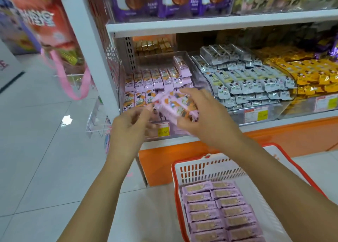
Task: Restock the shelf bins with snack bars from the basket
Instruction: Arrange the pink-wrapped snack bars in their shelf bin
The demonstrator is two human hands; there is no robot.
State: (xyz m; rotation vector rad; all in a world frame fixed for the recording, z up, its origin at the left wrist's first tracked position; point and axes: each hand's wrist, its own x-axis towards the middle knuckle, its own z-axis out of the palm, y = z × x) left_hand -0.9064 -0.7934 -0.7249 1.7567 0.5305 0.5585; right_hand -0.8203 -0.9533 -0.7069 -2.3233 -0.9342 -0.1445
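My right hand grips a small stack of pink snack bars in front of the clear shelf bin that holds rows of the same pink bars. My left hand is just left of the stack, fingers curled, pinching its left end; motion blur hides the exact contact. Below on the floor stands the white basket with a red rim, and several pink bars lie in it in two columns.
To the right of the pink bin are bins of grey-white bars and yellow bars. An upper shelf carries purple packs. A white upright and a hanging pink ribbon stand left. The floor is tiled.
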